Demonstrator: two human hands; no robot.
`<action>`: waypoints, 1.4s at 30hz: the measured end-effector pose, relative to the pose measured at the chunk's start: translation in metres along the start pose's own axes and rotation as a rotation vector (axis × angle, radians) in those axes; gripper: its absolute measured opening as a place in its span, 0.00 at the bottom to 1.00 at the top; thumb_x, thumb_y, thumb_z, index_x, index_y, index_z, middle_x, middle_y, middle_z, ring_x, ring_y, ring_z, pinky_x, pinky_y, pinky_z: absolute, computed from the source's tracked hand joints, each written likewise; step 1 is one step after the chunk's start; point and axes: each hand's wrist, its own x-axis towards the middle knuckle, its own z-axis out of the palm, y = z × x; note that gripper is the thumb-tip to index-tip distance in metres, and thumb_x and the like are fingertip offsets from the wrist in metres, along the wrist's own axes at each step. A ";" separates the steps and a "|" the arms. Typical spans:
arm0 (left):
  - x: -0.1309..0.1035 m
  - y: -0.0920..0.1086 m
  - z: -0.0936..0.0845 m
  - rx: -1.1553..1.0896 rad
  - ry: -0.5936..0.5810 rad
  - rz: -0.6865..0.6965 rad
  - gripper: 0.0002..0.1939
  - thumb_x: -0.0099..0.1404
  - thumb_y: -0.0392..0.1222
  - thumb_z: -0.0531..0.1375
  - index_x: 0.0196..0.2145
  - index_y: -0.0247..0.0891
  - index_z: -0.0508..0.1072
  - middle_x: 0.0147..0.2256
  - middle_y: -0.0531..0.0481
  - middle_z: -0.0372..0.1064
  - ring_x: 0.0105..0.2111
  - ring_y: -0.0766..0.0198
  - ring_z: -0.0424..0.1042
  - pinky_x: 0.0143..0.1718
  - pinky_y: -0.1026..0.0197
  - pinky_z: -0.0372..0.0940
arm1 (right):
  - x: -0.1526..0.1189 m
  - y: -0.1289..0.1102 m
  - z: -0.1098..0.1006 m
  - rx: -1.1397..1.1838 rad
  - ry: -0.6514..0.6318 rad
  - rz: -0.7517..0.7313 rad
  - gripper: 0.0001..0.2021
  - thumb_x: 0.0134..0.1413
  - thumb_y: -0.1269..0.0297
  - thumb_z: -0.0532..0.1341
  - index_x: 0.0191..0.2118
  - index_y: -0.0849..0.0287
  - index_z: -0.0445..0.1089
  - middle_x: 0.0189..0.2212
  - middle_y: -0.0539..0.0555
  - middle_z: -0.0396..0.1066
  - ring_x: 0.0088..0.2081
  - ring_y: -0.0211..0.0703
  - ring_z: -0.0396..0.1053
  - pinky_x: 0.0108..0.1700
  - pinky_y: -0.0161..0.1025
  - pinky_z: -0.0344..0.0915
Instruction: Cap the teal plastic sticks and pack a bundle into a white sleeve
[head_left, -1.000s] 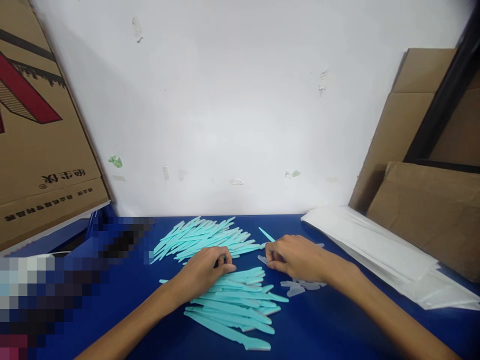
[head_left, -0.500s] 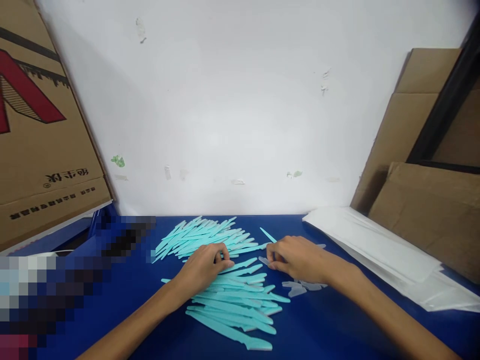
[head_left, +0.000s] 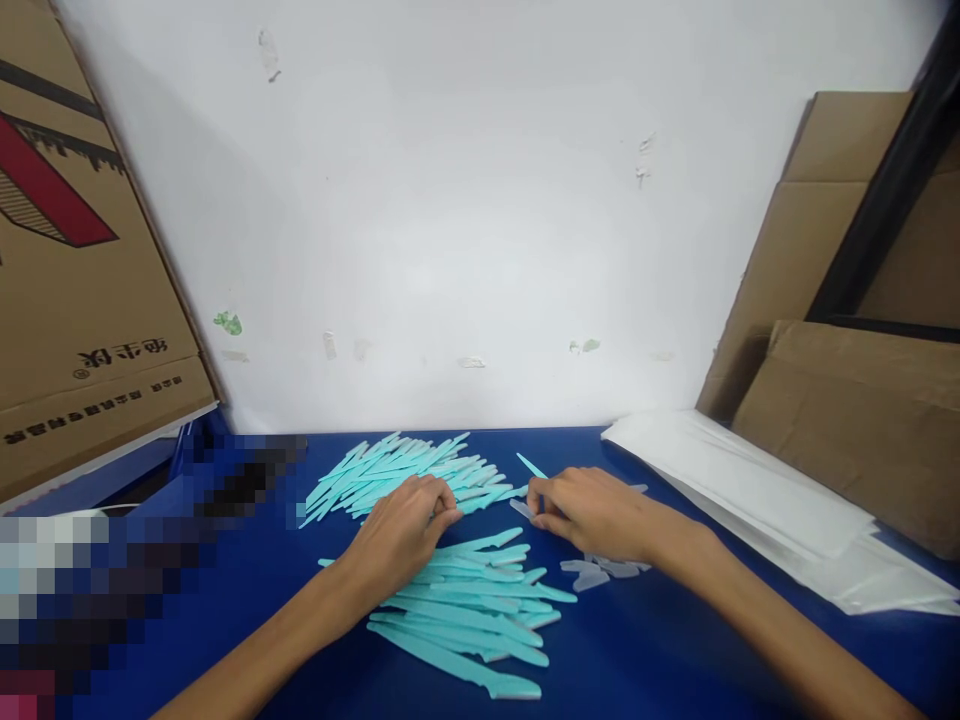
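Note:
My left hand [head_left: 412,520] is closed in a pinch at the near edge of the far pile of turquoise eyebrow razors [head_left: 390,475]. A razor [head_left: 491,498] extends from its fingertips toward my right hand; the grip itself is partly hidden. My right hand [head_left: 589,510] has thumb and fingers curled around the end of a small clear plastic cap [head_left: 522,509], close to that razor's tip. Below my left hand lies a second pile of razors [head_left: 465,610], its blades mostly pointing right. More clear caps [head_left: 592,572] lie under and beside my right hand.
A single razor [head_left: 531,465] lies beyond my right hand. White flat sheets or bags [head_left: 750,490] are stacked at the right on the blue table [head_left: 645,660]. Cardboard boxes [head_left: 97,290] stand left and right, and a white wall [head_left: 465,220] rises behind.
My left hand has risen slightly toward the far pile. A razor at the top of the near pile has settled lower. The clear cap at my right fingertips has shifted slightly upward.

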 end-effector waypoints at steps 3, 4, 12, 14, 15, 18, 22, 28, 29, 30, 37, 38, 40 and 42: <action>0.002 -0.003 -0.002 0.107 0.077 0.068 0.08 0.73 0.42 0.51 0.37 0.40 0.68 0.35 0.50 0.70 0.38 0.57 0.66 0.33 0.60 0.57 | 0.001 0.000 0.000 -0.005 0.000 -0.003 0.09 0.67 0.61 0.53 0.41 0.54 0.70 0.28 0.51 0.75 0.31 0.44 0.71 0.30 0.36 0.51; 0.003 -0.005 -0.002 0.140 0.092 0.094 0.08 0.74 0.41 0.51 0.38 0.41 0.67 0.35 0.51 0.69 0.38 0.57 0.65 0.33 0.60 0.57 | 0.001 -0.001 0.000 0.001 0.000 -0.005 0.09 0.67 0.61 0.54 0.41 0.54 0.70 0.28 0.50 0.75 0.31 0.44 0.71 0.30 0.36 0.51; 0.005 -0.008 0.000 0.319 0.130 0.244 0.09 0.75 0.41 0.51 0.40 0.44 0.71 0.39 0.50 0.69 0.39 0.58 0.61 0.25 0.64 0.47 | 0.002 -0.005 -0.004 0.027 0.016 -0.004 0.08 0.66 0.62 0.55 0.41 0.54 0.71 0.28 0.49 0.75 0.31 0.43 0.71 0.29 0.37 0.51; 0.005 -0.007 0.000 0.324 0.134 0.241 0.09 0.75 0.41 0.52 0.40 0.44 0.71 0.39 0.50 0.69 0.39 0.58 0.61 0.24 0.64 0.46 | 0.002 -0.005 -0.004 0.023 0.009 0.003 0.08 0.66 0.63 0.55 0.41 0.54 0.71 0.28 0.50 0.75 0.31 0.43 0.71 0.29 0.37 0.50; 0.005 -0.007 -0.001 0.322 0.140 0.238 0.09 0.75 0.41 0.52 0.41 0.44 0.71 0.39 0.50 0.69 0.39 0.58 0.61 0.24 0.64 0.46 | 0.002 -0.005 -0.004 0.017 0.007 0.003 0.07 0.66 0.63 0.55 0.41 0.54 0.71 0.29 0.50 0.75 0.31 0.43 0.71 0.30 0.37 0.50; 0.004 -0.007 -0.002 0.303 0.170 0.235 0.09 0.75 0.43 0.51 0.41 0.44 0.71 0.39 0.49 0.68 0.39 0.58 0.60 0.25 0.65 0.47 | 0.002 -0.006 -0.004 -0.002 -0.001 -0.010 0.07 0.66 0.63 0.56 0.41 0.54 0.71 0.28 0.50 0.75 0.32 0.43 0.72 0.30 0.36 0.50; 0.002 -0.007 -0.003 0.286 0.163 0.254 0.09 0.75 0.42 0.51 0.41 0.44 0.71 0.39 0.50 0.68 0.39 0.58 0.60 0.25 0.65 0.48 | 0.002 -0.008 -0.004 0.000 0.014 -0.024 0.07 0.66 0.63 0.55 0.40 0.54 0.71 0.28 0.49 0.75 0.30 0.42 0.71 0.29 0.36 0.49; 0.003 -0.007 -0.002 0.348 0.166 0.278 0.10 0.75 0.41 0.51 0.40 0.43 0.71 0.37 0.49 0.68 0.37 0.59 0.59 0.23 0.64 0.43 | 0.002 -0.008 -0.004 0.000 0.077 -0.037 0.06 0.65 0.64 0.56 0.40 0.55 0.71 0.29 0.49 0.75 0.30 0.41 0.70 0.28 0.36 0.48; 0.003 -0.007 -0.002 0.366 0.176 0.284 0.10 0.75 0.41 0.51 0.40 0.43 0.71 0.37 0.49 0.67 0.37 0.59 0.58 0.23 0.64 0.42 | 0.002 -0.007 -0.004 0.000 0.083 -0.037 0.06 0.66 0.64 0.56 0.40 0.55 0.71 0.29 0.49 0.75 0.30 0.41 0.70 0.28 0.36 0.49; 0.003 -0.008 -0.002 0.382 0.185 0.291 0.10 0.75 0.41 0.51 0.40 0.43 0.71 0.37 0.48 0.67 0.37 0.59 0.58 0.23 0.63 0.41 | 0.002 -0.007 -0.004 0.000 0.088 -0.038 0.06 0.66 0.64 0.56 0.40 0.55 0.70 0.30 0.49 0.75 0.30 0.41 0.70 0.28 0.36 0.49; 0.006 -0.012 0.000 0.418 0.193 0.322 0.09 0.75 0.39 0.51 0.39 0.43 0.71 0.37 0.47 0.67 0.37 0.59 0.59 0.23 0.63 0.40 | 0.005 -0.003 -0.003 -0.005 0.094 -0.022 0.08 0.67 0.64 0.55 0.39 0.54 0.71 0.27 0.50 0.75 0.29 0.41 0.70 0.28 0.36 0.48; 0.006 -0.013 0.000 0.415 0.190 0.320 0.09 0.75 0.40 0.51 0.39 0.42 0.71 0.37 0.48 0.67 0.37 0.59 0.59 0.23 0.63 0.40 | 0.006 -0.003 -0.002 -0.007 0.100 -0.011 0.09 0.67 0.64 0.54 0.39 0.54 0.72 0.26 0.50 0.74 0.28 0.41 0.70 0.28 0.36 0.47; 0.006 -0.013 0.000 0.407 0.184 0.314 0.09 0.75 0.40 0.51 0.40 0.42 0.71 0.37 0.48 0.67 0.37 0.59 0.59 0.23 0.63 0.42 | 0.007 -0.003 -0.002 -0.017 0.115 0.008 0.10 0.68 0.64 0.53 0.39 0.54 0.72 0.24 0.50 0.73 0.25 0.40 0.67 0.27 0.37 0.45; 0.006 -0.014 0.000 0.393 0.183 0.311 0.09 0.75 0.41 0.51 0.40 0.42 0.71 0.37 0.48 0.67 0.37 0.59 0.59 0.23 0.63 0.43 | 0.007 -0.002 -0.002 -0.031 0.128 0.018 0.11 0.67 0.65 0.53 0.40 0.54 0.73 0.23 0.50 0.73 0.23 0.40 0.66 0.26 0.38 0.43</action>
